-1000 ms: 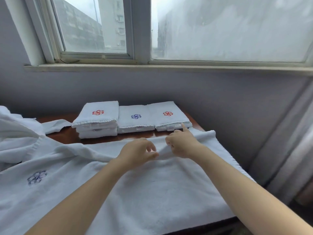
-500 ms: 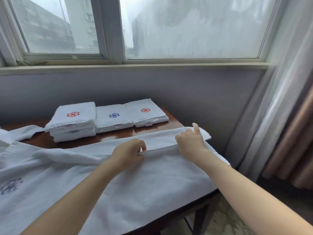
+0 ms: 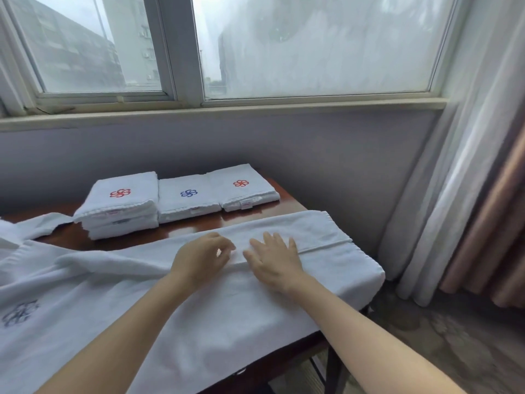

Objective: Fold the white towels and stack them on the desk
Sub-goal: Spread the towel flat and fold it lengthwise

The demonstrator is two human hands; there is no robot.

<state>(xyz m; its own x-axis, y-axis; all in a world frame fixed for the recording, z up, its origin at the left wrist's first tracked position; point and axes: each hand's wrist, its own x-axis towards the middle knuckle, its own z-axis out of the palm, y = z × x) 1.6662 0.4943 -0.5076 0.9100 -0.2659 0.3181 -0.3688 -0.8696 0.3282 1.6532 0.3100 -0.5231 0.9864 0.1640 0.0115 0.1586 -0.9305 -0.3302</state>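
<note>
Towel (image 3: 199,317) is being laid lengthwise along the near side of the desk (image 3: 287,200). Its right end is hanging over the desk's right edge and its near side over the desk's front edge. Its far strip is being held doubled back, with the hem (image 3: 326,245) running toward the desk's right edge. A band of bare wood is being left between that fold and three folded stacks (image 3: 187,197) at the desk's back. Past the desk's right edge, open floor is being bounded by a curtain (image 3: 454,194).

Near the desk's middle, the fold ridge is being pinched by the left hand (image 3: 199,260), its fingers curled toward the thumb. Just right of it, the doubled strip is being pressed flat by the right hand (image 3: 274,263), with fingers straight and spread and the hem emerging beside them.

Half a second ago the right hand was closed on the towel's edge nearer the desk's right end. It is now being held open and flat, closer to the left hand, and the strip is lying down instead of being lifted.
</note>
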